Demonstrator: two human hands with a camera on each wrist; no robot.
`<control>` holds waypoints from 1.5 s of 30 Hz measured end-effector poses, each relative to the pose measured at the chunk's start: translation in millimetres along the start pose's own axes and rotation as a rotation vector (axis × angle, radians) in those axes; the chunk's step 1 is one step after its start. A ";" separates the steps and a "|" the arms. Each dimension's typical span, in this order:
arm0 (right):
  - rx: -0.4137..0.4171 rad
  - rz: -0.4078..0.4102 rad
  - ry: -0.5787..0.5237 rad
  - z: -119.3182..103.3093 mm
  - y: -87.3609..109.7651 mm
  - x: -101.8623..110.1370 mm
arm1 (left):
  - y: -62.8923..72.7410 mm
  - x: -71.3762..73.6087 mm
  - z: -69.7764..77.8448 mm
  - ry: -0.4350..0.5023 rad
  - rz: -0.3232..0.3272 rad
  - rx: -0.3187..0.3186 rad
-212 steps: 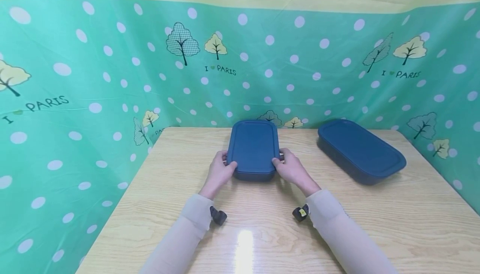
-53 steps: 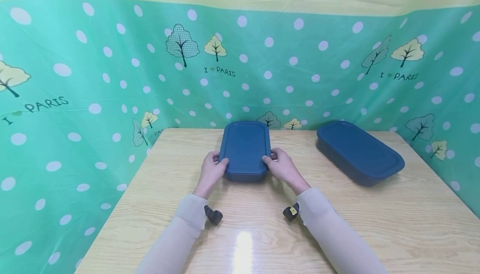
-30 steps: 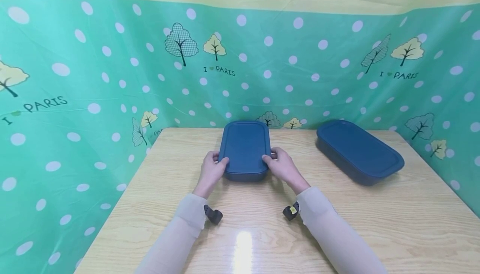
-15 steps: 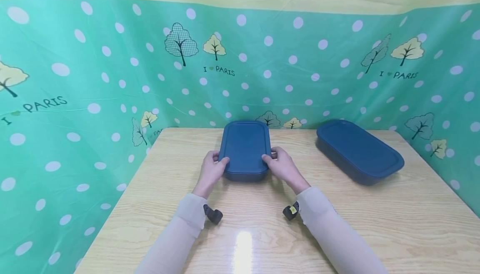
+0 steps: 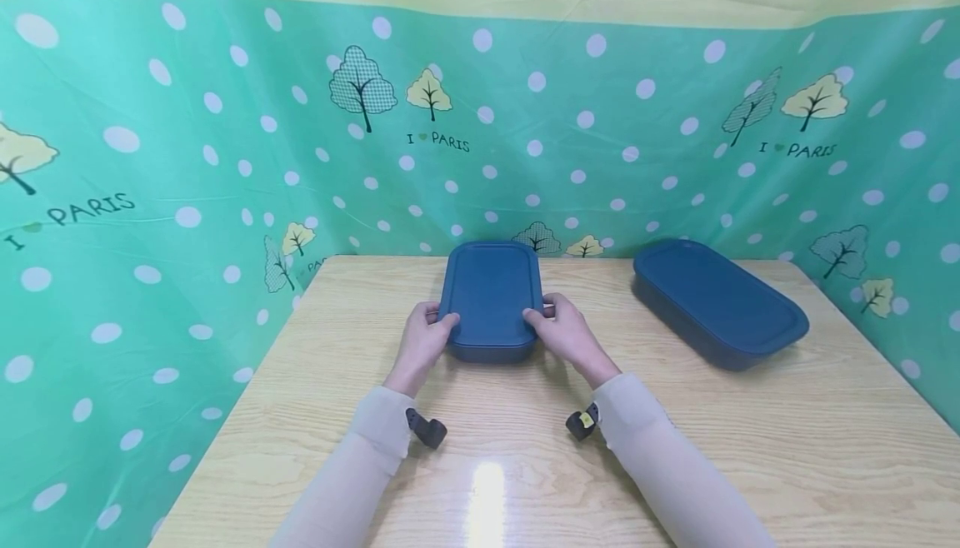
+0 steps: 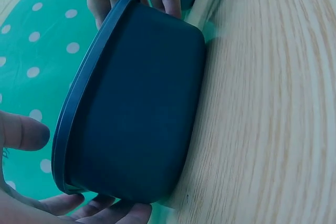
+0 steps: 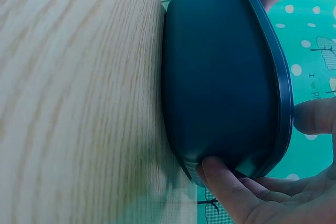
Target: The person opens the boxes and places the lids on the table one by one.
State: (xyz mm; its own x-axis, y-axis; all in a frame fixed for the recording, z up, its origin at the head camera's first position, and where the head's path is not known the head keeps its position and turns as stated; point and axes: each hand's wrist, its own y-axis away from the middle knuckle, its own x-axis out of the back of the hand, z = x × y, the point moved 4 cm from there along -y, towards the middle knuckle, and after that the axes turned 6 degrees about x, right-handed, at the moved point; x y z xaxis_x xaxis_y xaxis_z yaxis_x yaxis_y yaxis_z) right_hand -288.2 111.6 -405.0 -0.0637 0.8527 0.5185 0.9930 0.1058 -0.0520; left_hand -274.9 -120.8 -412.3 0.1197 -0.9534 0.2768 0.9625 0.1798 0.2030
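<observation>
A dark blue rectangular food container with a fitted lid [image 5: 491, 294] sits on the table, left of the table's middle. My left hand [image 5: 424, 338] grips its near left side, thumb at the lid's edge and fingers along the wall. On the opposite side my right hand [image 5: 567, 333] holds it the same way. In the left wrist view the container's end wall [image 6: 131, 98] faces me, with the fingers [image 6: 113, 211] against its side. The right wrist view shows the thumb [image 7: 315, 116] at the lid rim and the fingers on the wall. The container's inside is hidden by its lid.
A longer blue lidded container [image 5: 720, 302] with rounded ends lies at an angle at the back right of the wooden table [image 5: 675, 423]. A green polka-dot curtain [image 5: 525, 132] hangs behind the table and along both sides.
Compared with several seconds ago, the held container and both hands are slightly further left. Over the last second they have stayed almost still.
</observation>
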 end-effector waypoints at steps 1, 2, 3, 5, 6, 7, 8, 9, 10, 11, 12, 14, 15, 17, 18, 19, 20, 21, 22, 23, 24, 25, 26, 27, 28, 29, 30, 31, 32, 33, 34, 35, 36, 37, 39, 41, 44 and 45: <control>-0.001 0.001 0.000 0.0 0.0 -0.1 | 0.3 0.4 0.1 0.005 -0.002 0.002; -0.001 0.002 0.002 -0.1 0.0 -0.1 | 0.6 0.6 0.1 0.009 -0.004 0.004; -0.001 0.001 0.001 -0.3 0.1 -0.2 | 0.9 1.0 0.4 0.015 -0.005 0.005; -0.001 0.001 0.000 -0.8 0.1 -0.2 | 1.2 1.4 1.0 0.026 -0.009 0.005; 0.000 0.001 0.000 -1.1 0.0 0.0 | 1.2 1.5 1.4 0.030 -0.011 0.003; 0.000 0.001 0.000 -1.3 -0.1 0.1 | 1.2 1.5 1.8 0.030 -0.012 0.000; 0.000 0.001 0.000 -1.4 -0.2 0.3 | 1.1 1.4 1.9 0.032 -0.013 0.000; -0.002 0.000 0.000 -1.3 -0.4 0.4 | 1.3 1.4 2.2 0.034 -0.013 0.001; -0.001 0.000 0.000 -0.9 -0.6 0.7 | 1.3 1.4 2.0 0.035 -0.014 0.004; -0.001 -0.001 -0.001 -0.6 -0.7 1.1 | 1.2 1.4 1.7 0.035 -0.014 0.005; -0.004 0.000 0.000 -0.2 -0.9 1.4 | 1.1 1.4 1.3 0.034 -0.014 0.008; -0.006 0.001 0.003 0.8 -1.3 1.7 | 0.7 1.3 0.3 0.033 -0.016 0.015; -0.004 0.000 0.004 1.3 -1.6 1.7 | 0.7 1.4 0.2 0.030 -0.016 0.020; 0.000 0.001 0.008 2.0 -1.8 1.8 | 0.4 1.1 0.1 0.029 -0.020 0.020; 0.003 0.000 0.010 2.1 -1.7 1.7 | 0.7 0.9 0.1 0.033 -0.024 0.022; 0.006 -0.001 0.011 2.0 -1.7 1.7 | 1.0 0.6 0.2 0.048 -0.029 0.028; 0.010 0.000 0.012 1.8 -1.7 1.7 | 1.2 0.4 0.1 0.063 -0.034 0.034; 0.014 -0.001 0.013 1.1 -1.3 1.9 | 1.3 0.1 -0.1 0.082 -0.039 0.039; 0.013 -0.001 0.013 0.6 -1.1 2.2 | 1.3 -0.2 -0.4 0.101 -0.045 0.043; 0.013 -0.001 0.015 0.0 -0.8 2.5 | 1.5 -0.3 -0.9 0.118 -0.050 0.049; 0.011 -0.002 0.016 -0.7 -0.5 2.7 | 1.5 -0.8 -1.1 0.133 -0.056 0.051; 0.008 -0.001 0.017 -1.1 -0.3 3.0 | 1.2 -1.1 -1.4 0.146 -0.058 0.055; 0.007 -0.002 0.019 -1.4 -0.1 3.2 | 1.1 -1.3 -1.5 0.153 -0.060 0.057; 0.005 -0.002 0.018 -1.8 0.3 3.3 | 1.0 -1.5 -1.4 0.154 -0.061 0.057; 0.000 -0.002 0.018 -1.6 0.3 3.3 | 1.2 -1.7 -1.2 0.155 -0.061 0.057; -0.002 -0.003 0.019 -1.7 0.4 3.2 | 1.4 -1.8 -1.1 0.156 -0.062 0.056; -0.001 -0.004 0.020 -1.7 0.6 3.1 | 1.5 -1.9 -0.9 0.157 -0.062 0.053; 0.000 -0.006 0.020 -1.6 0.6 3.3 | 1.7 -2.0 -0.6 0.159 -0.061 0.056; 0.001 -0.006 0.021 -1.5 0.7 3.4 | 2.1 -2.2 -0.3 0.159 -0.062 0.055; 0.002 -0.006 0.021 -1.3 0.7 3.7 | 2.2 -2.3 -0.1 0.157 -0.062 0.053; 0.003 -0.006 0.022 -0.9 0.7 3.9 | 2.5 -2.6 0.2 0.157 -0.063 0.053; 0.004 -0.007 0.022 -0.8 0.9 4.1 | 2.6 -2.8 0.5 0.158 -0.064 0.052; 0.004 -0.005 0.020 -0.6 1.0 4.3 | 2.8 -2.9 0.7 0.159 -0.065 0.052; 0.002 -0.003 0.018 -0.4 1.0 4.4 | 3.0 -3.1 0.9 0.160 -0.067 0.053; 0.000 0.002 0.015 0.1 0.9 4.4 | 3.2 -3.5 1.3 0.173 -0.074 0.057; -0.003 0.005 0.014 0.4 0.8 4.1 | 3.5 -3.5 1.4 0.207 -0.084 0.068; 0.000 0.004 0.018 0.7 0.2 3.9 | 3.7 -3.4 1.4 0.261 -0.102 0.088; 0.000 0.004 0.019 0.6 0.0 4.0 | 3.8 -3.4 1.6 0.277 -0.109 0.092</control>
State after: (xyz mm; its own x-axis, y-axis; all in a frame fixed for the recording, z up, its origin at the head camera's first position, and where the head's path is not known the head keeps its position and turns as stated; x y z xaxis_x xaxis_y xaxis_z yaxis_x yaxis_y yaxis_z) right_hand -288.5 115.3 -403.4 -0.0575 0.8431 0.5346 0.9932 0.1024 -0.0546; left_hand -272.1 -116.5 -411.0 0.0913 -0.9957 -0.0148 0.9487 0.0824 0.3053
